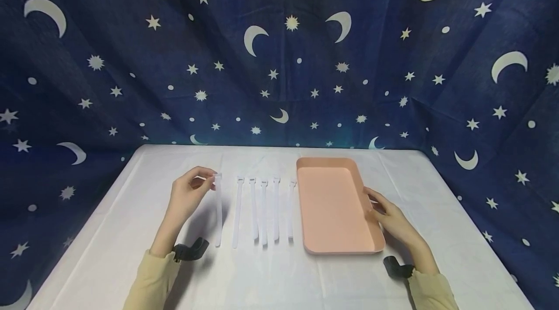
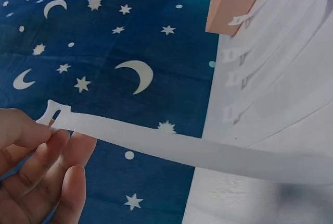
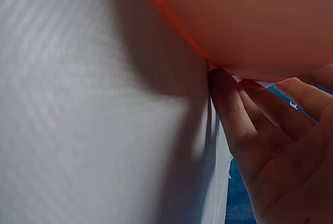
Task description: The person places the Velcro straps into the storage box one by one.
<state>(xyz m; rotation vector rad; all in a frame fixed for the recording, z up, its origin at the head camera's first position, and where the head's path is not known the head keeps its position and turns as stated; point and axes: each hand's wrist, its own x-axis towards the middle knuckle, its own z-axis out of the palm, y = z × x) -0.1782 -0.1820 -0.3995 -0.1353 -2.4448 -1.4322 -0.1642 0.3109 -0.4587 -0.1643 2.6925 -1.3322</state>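
Six white straps lie or hang beside a pink tray (image 1: 332, 203) on a worktop (image 1: 279, 276) covered in white cloth. Nearest the tray's left wall, five of these straps (image 1: 264, 210) lie flat in a row, roughly parallel to that wall, their slotted heads pointing toward the far end of the tray. Farthest from the tray, the sixth strap (image 1: 218, 213) is pinched at its slotted head by the left hand (image 1: 188, 196); the grip is closed on it between thumb and fingertips, the head end lifted off the cloth while the tail runs down toward the near edge. From the left wrist view the same strap (image 2: 171, 148) stretches away from the fingers (image 2: 57, 146), its slotted head poking out just past them, with the other straps and a corner of the tray (image 2: 234, 0) beyond it. On the tray's opposite side the right hand (image 1: 390, 218) rests against the right wall, near the tray's front corner; its grip is loose, fingers fairly straight and laid against the rim, holding nothing. From the right wrist view the fingertips (image 3: 223, 86) touch the underside edge of the tray (image 3: 250, 21) where it meets the cloth. Behind the tray hangs a dark blue backdrop (image 1: 279, 57) printed with moons and stars.
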